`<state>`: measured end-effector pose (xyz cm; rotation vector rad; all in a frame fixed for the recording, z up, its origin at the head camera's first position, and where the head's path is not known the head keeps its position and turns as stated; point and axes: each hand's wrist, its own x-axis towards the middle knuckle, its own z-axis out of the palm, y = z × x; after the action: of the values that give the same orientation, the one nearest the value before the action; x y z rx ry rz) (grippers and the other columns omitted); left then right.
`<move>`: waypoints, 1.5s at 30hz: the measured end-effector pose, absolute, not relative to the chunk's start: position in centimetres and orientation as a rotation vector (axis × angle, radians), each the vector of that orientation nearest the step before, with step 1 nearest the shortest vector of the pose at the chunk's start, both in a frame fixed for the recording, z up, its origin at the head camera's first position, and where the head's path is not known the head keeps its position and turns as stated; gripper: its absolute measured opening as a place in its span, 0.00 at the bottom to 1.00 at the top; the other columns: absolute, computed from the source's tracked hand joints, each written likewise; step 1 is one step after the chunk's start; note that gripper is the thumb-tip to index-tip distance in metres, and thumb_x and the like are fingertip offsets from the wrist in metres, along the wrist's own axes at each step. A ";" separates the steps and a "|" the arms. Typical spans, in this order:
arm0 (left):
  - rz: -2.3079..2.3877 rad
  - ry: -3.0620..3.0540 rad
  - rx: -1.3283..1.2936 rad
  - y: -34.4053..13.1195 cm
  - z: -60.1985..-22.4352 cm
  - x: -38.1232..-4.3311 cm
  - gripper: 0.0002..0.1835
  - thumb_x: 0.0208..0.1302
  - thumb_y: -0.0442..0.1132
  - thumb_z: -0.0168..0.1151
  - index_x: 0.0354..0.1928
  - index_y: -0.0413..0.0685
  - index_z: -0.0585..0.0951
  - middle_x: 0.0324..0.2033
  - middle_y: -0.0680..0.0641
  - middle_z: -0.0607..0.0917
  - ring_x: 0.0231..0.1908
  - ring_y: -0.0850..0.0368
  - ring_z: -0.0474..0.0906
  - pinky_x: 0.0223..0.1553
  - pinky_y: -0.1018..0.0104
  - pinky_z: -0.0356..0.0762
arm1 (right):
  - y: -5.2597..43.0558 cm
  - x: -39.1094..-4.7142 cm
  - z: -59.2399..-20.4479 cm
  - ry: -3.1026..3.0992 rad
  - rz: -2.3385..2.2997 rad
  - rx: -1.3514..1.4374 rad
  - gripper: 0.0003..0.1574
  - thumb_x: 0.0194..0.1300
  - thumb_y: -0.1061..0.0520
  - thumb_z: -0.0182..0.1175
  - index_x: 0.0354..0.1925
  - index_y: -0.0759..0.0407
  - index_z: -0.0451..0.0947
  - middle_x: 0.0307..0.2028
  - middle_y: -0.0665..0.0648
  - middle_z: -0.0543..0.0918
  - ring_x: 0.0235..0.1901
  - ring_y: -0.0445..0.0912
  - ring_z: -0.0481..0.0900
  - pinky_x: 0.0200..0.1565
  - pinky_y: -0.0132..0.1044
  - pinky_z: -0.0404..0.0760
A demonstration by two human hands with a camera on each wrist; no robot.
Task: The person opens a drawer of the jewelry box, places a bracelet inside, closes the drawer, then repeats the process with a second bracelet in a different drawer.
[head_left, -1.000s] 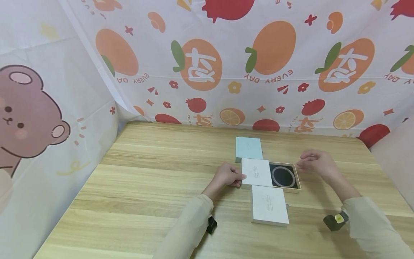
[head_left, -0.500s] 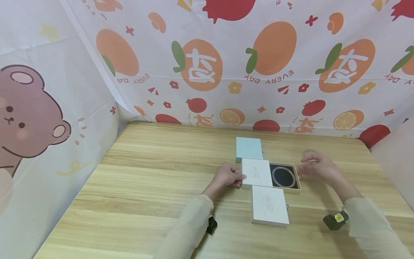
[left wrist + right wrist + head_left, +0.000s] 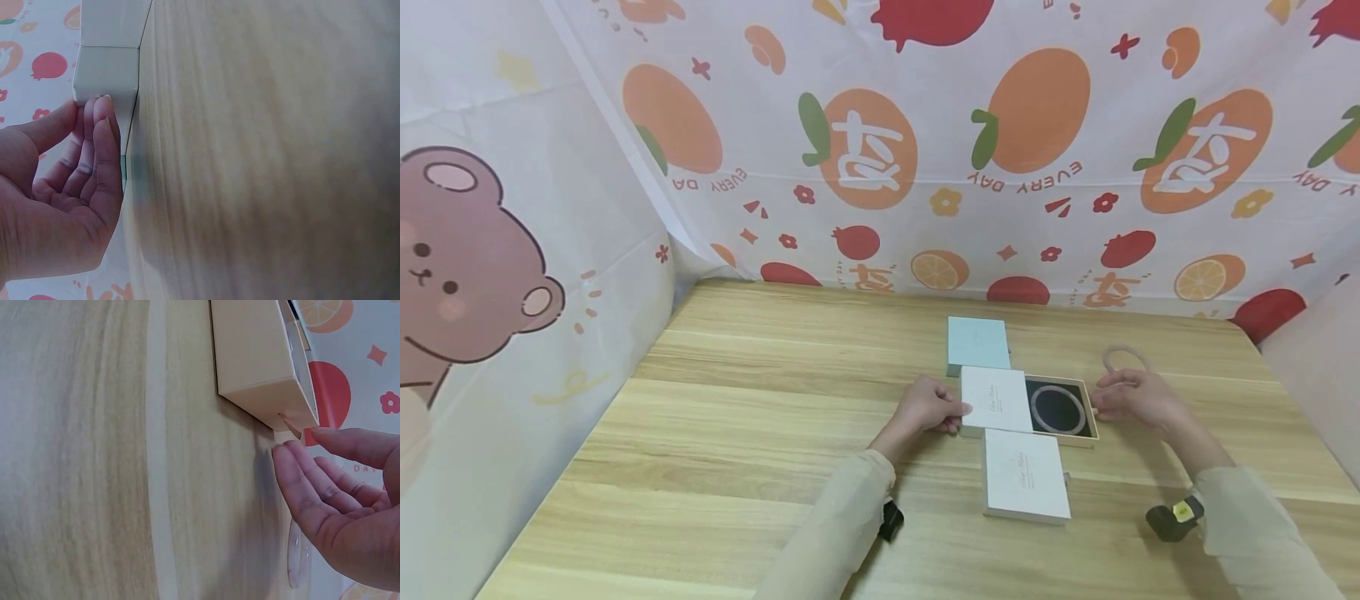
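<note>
A white drawer-style jewelry box (image 3: 995, 398) lies mid-right on the table, its drawer (image 3: 1092, 417) pulled out to the right. Inside, on black lining, rests a pale ring-shaped bangle (image 3: 1036, 408). My left hand (image 3: 927, 406) holds the box's left end between thumb and fingers; the left wrist view shows the fingertips at its end face. By the drawer's outer end is my right hand (image 3: 1138, 400). In the right wrist view, its thumb and fingertips stand slightly apart around a small pull tab (image 3: 289, 425). A second pale bangle (image 3: 1126, 348) lies behind the right hand, partly hidden.
A light blue box (image 3: 977, 343) touches or nearly touches the white box's far side. Another white box (image 3: 1026, 475) lies on the near side, its small tab pointing right. Wood-grain table (image 3: 737, 417) stretches left. A fruit-print cloth (image 3: 955, 150) hangs behind.
My right hand has moved slightly down toward the drawer's end. The second bangle, hidden behind its fingers earlier, now shows on the table. My left hand and the boxes stay put.
</note>
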<state>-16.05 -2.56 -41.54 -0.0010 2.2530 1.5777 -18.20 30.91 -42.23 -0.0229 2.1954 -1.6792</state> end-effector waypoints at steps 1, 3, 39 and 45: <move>1.575 2.253 0.001 -2.6 -41.5 -16.0 0.10 0.52 0.33 0.67 0.19 0.36 0.80 0.15 0.44 0.82 0.15 0.58 0.77 0.22 0.66 0.80 | 30.7 -18.0 -41.9 2.183 -1.695 -0.042 0.27 0.60 0.70 0.54 0.50 0.88 0.55 0.33 0.59 0.82 0.32 0.45 0.82 0.40 0.43 0.81; 1.569 2.253 0.002 -2.6 -41.5 -16.1 0.10 0.52 0.33 0.67 0.18 0.36 0.80 0.15 0.44 0.82 0.15 0.58 0.77 0.22 0.66 0.80 | 30.5 -17.8 -41.7 2.158 -1.717 -0.032 0.25 0.60 0.71 0.53 0.49 0.88 0.55 0.32 0.58 0.82 0.31 0.45 0.82 0.40 0.44 0.81; 1.565 2.253 -0.004 -2.6 -41.4 -16.1 0.09 0.52 0.33 0.68 0.19 0.35 0.81 0.15 0.44 0.82 0.16 0.57 0.78 0.22 0.67 0.80 | 30.0 -17.8 -41.5 2.139 -1.725 -0.006 0.13 0.55 0.77 0.53 0.42 0.82 0.68 0.29 0.58 0.82 0.30 0.44 0.81 0.39 0.39 0.81; 1.568 2.250 -0.004 -2.5 -41.4 -16.1 0.09 0.52 0.33 0.68 0.20 0.35 0.81 0.15 0.44 0.82 0.15 0.58 0.78 0.21 0.68 0.80 | 30.0 -17.8 -41.4 2.168 -1.699 -0.008 0.15 0.55 0.76 0.54 0.42 0.83 0.68 0.29 0.57 0.82 0.30 0.44 0.81 0.39 0.39 0.81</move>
<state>-16.11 -2.54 -41.45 -0.0036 2.2502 1.5685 -17.77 29.97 -41.45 -0.0078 2.1675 -1.6994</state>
